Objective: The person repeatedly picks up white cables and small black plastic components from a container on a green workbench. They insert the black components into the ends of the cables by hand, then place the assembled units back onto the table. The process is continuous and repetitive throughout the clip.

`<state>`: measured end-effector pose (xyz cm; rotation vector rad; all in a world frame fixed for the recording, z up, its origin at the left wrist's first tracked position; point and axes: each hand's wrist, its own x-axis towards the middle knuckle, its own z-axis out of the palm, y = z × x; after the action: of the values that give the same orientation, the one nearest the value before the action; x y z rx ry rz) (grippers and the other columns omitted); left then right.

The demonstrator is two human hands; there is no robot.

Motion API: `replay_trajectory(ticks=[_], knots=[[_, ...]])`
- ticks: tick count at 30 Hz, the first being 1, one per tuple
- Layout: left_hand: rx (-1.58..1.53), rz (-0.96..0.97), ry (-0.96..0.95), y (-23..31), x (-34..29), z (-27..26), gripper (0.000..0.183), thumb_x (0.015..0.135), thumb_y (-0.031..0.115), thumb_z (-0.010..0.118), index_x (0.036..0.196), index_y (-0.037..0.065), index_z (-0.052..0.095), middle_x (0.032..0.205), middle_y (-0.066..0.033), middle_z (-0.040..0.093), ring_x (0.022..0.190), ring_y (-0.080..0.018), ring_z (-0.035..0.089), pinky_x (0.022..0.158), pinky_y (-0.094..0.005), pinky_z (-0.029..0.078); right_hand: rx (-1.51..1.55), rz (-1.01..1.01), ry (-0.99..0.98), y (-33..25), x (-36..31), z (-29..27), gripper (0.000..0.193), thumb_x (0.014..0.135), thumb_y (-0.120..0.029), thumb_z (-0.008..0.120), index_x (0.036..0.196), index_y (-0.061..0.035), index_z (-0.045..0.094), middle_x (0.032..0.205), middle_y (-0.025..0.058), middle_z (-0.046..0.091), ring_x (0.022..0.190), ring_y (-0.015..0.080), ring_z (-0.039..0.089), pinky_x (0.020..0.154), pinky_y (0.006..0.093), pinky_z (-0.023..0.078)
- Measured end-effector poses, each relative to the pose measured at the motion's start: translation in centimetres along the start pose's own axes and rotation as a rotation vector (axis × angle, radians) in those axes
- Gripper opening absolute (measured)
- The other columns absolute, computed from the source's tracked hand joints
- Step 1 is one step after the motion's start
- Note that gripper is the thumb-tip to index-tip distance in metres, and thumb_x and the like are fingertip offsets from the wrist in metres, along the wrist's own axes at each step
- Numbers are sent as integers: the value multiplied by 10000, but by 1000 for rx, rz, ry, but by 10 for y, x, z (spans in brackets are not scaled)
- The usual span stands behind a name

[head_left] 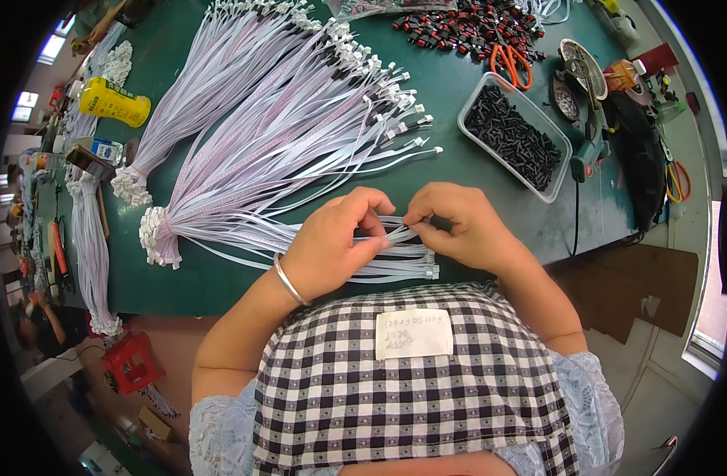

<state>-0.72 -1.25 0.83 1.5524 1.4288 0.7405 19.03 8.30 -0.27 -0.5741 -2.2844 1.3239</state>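
Note:
Near the table's front edge, my left hand (337, 236) has its thumb and fingers curled round a white flat cable (397, 232). My right hand (461, 225) pinches that cable's end between thumb and fingertips, close beside the left hand; whether a small part is also in the pinch is hidden. Under both hands lie more white cables (395, 270) with small white plugs at their right ends. They belong to a large fanned bundle (276, 143) of white and pinkish cables, gathered at the left by a cluster of white connectors (159, 236). Many far ends carry black sleeves and white plugs.
A clear plastic tub (463, 120) of short black pieces stands right of the bundle. Beyond it are orange-handled scissors (513, 65) and a pile of red-and-black parts (459, 32). A second cable bundle (213, 75) and a yellow bottle (116, 101) lie to the left.

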Motion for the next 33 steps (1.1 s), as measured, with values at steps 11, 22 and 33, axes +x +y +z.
replay_trajectory(ticks=[11,22,33], knots=[[232,300,163,8,10,1,339,710,24,704,1007,51,541,780,-55,618,740,-208,611,691,-311,463,47,-54,-11,1,2,2,126,724,-20,674,842,-50,642,836,72,629,778,251,608,651,334,484],[603,377,336,-9,62,-10,162,707,25,685,791,51,549,740,-77,568,696,-289,556,609,-371,436,-592,-166,359,-1,17,-46,232,732,-91,695,962,-88,663,969,50,642,924,260,582,797,369,463],[551,367,144,10,34,2,141,708,69,698,808,59,600,792,-83,569,726,-280,575,626,-366,465,-969,160,62,36,-16,-107,122,745,-112,663,859,-80,638,878,53,611,895,258,556,793,378,425]])
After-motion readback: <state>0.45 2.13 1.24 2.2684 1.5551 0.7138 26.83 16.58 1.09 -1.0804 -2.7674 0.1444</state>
